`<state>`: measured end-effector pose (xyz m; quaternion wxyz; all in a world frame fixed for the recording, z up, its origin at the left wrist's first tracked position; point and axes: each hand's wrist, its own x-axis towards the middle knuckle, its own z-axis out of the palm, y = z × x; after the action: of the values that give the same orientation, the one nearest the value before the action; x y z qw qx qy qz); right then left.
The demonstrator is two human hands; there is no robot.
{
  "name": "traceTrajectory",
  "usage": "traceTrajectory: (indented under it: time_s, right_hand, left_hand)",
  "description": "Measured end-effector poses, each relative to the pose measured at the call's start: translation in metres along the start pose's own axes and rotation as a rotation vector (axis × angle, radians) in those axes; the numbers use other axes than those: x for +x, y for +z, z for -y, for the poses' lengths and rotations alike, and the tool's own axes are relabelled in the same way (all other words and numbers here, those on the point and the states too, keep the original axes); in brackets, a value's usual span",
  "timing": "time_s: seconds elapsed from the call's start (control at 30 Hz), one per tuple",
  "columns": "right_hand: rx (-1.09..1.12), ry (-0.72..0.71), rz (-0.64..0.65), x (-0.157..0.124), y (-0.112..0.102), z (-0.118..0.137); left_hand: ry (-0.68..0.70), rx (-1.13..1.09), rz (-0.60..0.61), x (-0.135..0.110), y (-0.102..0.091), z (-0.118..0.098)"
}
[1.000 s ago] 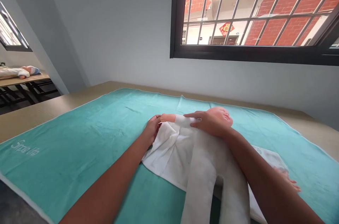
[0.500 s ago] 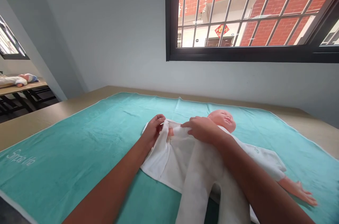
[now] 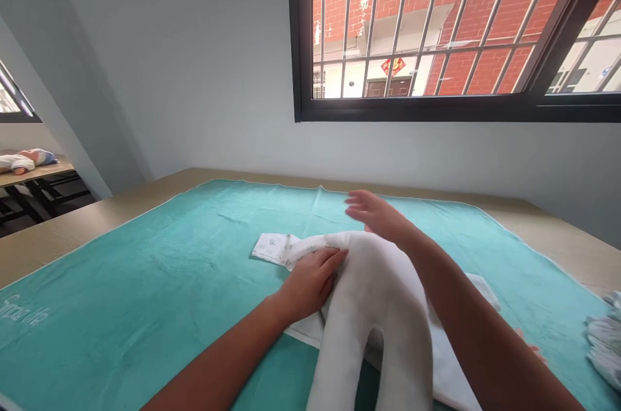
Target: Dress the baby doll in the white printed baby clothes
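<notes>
A baby doll with a soft grey-white cloth body [image 3: 378, 307] lies on a teal towel [image 3: 160, 281], its legs pointing toward me. A white patterned baby garment [image 3: 291, 247] is spread under it, one sleeve lying flat to the left. My left hand [image 3: 313, 281] rests on the doll's side over the garment, fingers curled lightly against it. Above the doll's chest hovers my right hand [image 3: 378, 213], blurred, with fingers stretched out and nothing in them. The doll's head is hidden behind my right arm.
The towel covers a tan table [image 3: 82, 230] set against a grey wall under a barred window [image 3: 436, 29]. A bundle of grey-white cloth [image 3: 604, 340] lies at the right edge. Another doll [image 3: 24, 160] rests on a far table at the left.
The doll's arm has come out of the left sleeve, which now lies flat. My left hand moved down to the doll's side. My right hand lifted off the doll and opened.
</notes>
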<state>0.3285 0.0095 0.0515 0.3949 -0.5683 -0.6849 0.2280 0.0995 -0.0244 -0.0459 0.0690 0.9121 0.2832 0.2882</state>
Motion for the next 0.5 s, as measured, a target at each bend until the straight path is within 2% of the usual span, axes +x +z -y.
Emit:
traceTrajectory:
  time_s: [0.07, 0.13, 0.2, 0.27, 0.33, 0.43, 0.5]
  right_hand:
    - [0.206, 0.081, -0.275, 0.003, -0.019, -0.012]
    - [0.295, 0.199, -0.509, 0.000, -0.034, -0.030]
    - [0.310, 0.345, -0.583, -0.010, -0.042, -0.050]
    - [0.318, 0.465, -0.523, -0.024, -0.041, -0.067]
    - [0.348, 0.524, -0.386, -0.037, -0.037, -0.079]
    - [0.413, 0.538, -0.150, -0.046, -0.036, -0.087]
    - [0.429, 0.516, -0.043, -0.047, -0.039, -0.088]
  left_hand:
    - [-0.081, 0.076, -0.041, 0.002, 0.005, 0.000]
    - [-0.194, 0.158, -0.068, 0.004, 0.010, -0.001]
    - [-0.265, 0.257, -0.063, 0.006, 0.013, -0.003]
    - [-0.288, 0.335, -0.034, 0.006, 0.014, -0.003]
    - [-0.300, 0.353, -0.009, 0.005, 0.013, -0.001]
    - [-0.297, 0.282, 0.016, 0.003, 0.009, 0.001]
    - [-0.301, 0.234, 0.019, 0.003, 0.008, 0.000]
